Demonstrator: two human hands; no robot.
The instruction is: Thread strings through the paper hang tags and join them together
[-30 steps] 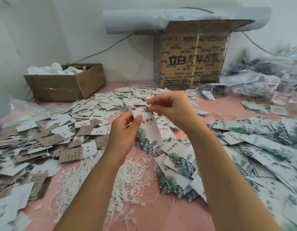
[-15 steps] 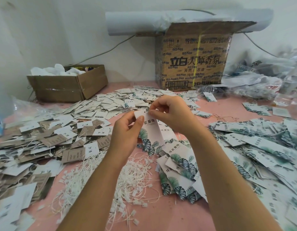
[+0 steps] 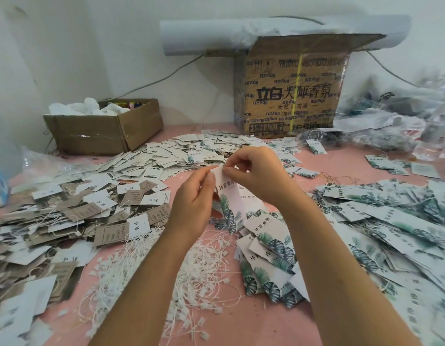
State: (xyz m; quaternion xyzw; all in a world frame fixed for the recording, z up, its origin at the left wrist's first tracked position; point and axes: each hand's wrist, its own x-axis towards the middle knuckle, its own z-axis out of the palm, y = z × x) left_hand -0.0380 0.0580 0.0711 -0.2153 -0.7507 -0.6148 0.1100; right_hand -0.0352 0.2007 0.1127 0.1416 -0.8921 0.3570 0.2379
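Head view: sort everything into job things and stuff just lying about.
Job: held tag, pinched by left hand and right hand; loose strings; leaf tags; brown tags.
Lying about: printed carton; small box; white roll; plastic bags.

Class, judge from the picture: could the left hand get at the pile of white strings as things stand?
Probably yes. The pile of white strings lies uncovered just below the left hand; but that hand grips the leaf-print hang tag, so it must let go first.
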